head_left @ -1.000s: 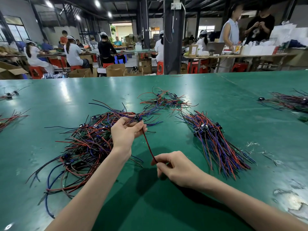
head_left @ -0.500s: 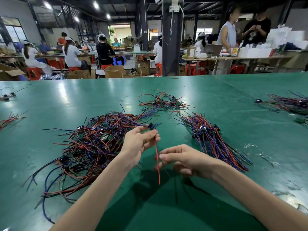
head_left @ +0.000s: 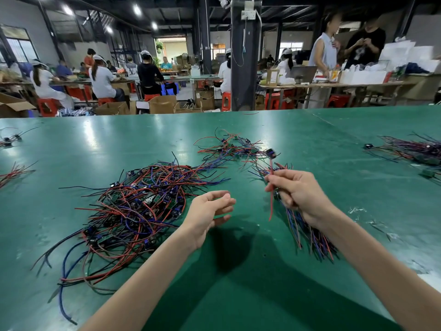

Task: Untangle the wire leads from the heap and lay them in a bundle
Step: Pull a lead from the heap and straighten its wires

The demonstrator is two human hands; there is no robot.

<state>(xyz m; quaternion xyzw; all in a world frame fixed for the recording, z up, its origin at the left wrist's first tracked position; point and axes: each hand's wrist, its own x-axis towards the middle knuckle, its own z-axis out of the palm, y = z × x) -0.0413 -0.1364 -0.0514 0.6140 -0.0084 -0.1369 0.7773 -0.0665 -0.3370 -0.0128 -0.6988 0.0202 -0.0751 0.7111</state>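
Passed from the empty, loosely curled left hand (head_left: 210, 211), 1 thin red wire lead (head_left: 271, 209) hangs pinched in the right hand (head_left: 298, 194) over the straightened wire bundle (head_left: 312, 237), clear of the tangled heap (head_left: 133, 211).

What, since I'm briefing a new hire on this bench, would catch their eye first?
The big tangled heap of red, blue and black wire leads sprawls left of centre on the green table. To its right, the right hand pinches one red lead upright, its dark connector on top, over the sorted bundle lying beneath that hand. The left hand hangs between them, holding nothing.
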